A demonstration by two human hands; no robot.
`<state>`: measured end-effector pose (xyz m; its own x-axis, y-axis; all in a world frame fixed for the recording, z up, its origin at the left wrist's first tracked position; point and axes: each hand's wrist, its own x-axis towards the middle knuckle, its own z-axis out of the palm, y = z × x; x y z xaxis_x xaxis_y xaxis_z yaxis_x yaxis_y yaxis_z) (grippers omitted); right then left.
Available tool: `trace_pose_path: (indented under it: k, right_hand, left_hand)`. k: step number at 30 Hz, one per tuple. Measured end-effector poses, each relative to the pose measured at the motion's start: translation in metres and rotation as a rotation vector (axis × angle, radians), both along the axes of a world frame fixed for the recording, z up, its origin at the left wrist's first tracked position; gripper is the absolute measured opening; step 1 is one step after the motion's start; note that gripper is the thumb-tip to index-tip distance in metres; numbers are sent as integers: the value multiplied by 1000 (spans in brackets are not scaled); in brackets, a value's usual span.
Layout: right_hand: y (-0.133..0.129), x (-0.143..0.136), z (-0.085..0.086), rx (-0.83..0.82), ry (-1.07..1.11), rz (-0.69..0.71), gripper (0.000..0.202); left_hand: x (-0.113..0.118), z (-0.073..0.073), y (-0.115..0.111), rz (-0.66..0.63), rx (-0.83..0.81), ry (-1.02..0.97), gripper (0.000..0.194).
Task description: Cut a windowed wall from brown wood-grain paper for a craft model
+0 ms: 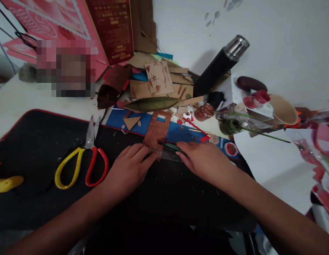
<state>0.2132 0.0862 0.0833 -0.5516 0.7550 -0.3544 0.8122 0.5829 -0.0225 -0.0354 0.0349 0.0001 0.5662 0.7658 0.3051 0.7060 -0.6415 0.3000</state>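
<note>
A brown painted strip with a rectangular cutout near its far end lies across the blue board and the mat edge. My left hand has its closed fingers on the strip's near end, pressing or holding it. From the right, my right hand grips a dark green slender tool, whose tip points left at the strip. A clear film shows beneath the tool. Scissors with one yellow and one red handle lie open on the mat, left of my left hand.
The black mat spans the front. Behind it are a blue board with scraps, a long green leaf, cardboard pieces, a black thermos and small paint jars. White paper lies right.
</note>
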Motion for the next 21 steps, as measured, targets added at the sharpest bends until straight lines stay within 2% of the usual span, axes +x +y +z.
trace_pose_path:
  k: [9, 21]
  right_hand:
    - [4, -8, 7, -55, -78, -4, 24]
    - [15, -25, 25, -23, -159, 106, 17]
  left_hand:
    - [0, 0, 0, 0, -2, 4, 33]
    - [0, 0, 1, -12, 10, 7, 37]
